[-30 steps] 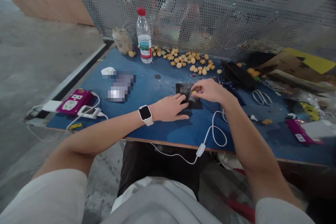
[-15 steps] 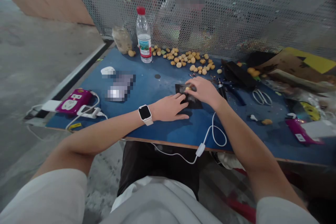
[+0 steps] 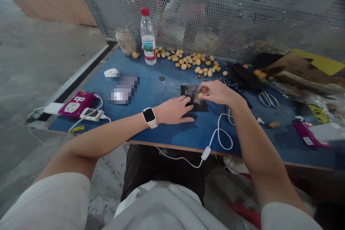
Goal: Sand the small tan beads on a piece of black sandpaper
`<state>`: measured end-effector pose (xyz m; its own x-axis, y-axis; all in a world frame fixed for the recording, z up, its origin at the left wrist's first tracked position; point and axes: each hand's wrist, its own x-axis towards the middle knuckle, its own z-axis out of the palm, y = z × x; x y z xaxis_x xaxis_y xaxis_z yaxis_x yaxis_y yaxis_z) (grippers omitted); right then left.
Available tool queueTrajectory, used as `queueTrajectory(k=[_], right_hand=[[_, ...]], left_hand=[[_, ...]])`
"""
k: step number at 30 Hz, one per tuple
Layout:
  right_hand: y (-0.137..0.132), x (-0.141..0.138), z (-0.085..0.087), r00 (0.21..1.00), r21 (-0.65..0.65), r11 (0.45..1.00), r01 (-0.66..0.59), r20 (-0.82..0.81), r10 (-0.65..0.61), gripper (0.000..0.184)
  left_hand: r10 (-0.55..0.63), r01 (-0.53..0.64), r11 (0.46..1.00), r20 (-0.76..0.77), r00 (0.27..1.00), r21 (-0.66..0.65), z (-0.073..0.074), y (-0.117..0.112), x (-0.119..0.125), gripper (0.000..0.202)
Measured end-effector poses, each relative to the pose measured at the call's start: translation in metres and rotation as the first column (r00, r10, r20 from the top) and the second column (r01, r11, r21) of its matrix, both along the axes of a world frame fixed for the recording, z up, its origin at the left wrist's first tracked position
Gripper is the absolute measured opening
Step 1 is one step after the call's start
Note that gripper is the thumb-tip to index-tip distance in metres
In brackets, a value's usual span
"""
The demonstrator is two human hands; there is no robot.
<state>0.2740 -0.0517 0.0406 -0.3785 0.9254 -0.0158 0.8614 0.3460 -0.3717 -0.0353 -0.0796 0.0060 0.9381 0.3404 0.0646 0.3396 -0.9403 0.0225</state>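
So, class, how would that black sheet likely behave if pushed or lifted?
The black sheet lies flat, so probably thin and floppy. The left hand pins it while the right hand holds a yellow piece on it, so it may slide.

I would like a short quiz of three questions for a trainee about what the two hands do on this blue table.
1. True or false: the left hand touches the black sheet.
2. The right hand pinches: A) the scissors, B) a small yellow piece, C) the white cable.
3. Fill in: the cap of the water bottle is ____.

Key: 1 true; 2 B; 3 red.
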Motion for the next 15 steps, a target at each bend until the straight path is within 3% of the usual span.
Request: queueTrajectory(k=[6, 15], right_hand=[[0.003, 0.000, -0.004, 0.999, 0.049, 0.997, -0.051, 0.011, 0.051, 0.014], [0.000, -0.032, -0.027, 0.994, 0.216, 0.971, -0.106, 0.019, 0.105, 0.025]], left_hand=[[-0.003, 0.003, 1.000, 0.023, 1.000, -0.004, -0.003, 0.001, -0.001, 0.075], [0.010, -0.010, 1.000, 0.018, 1.000, 0.005, -0.004, 0.000, 0.000, 0.076]])
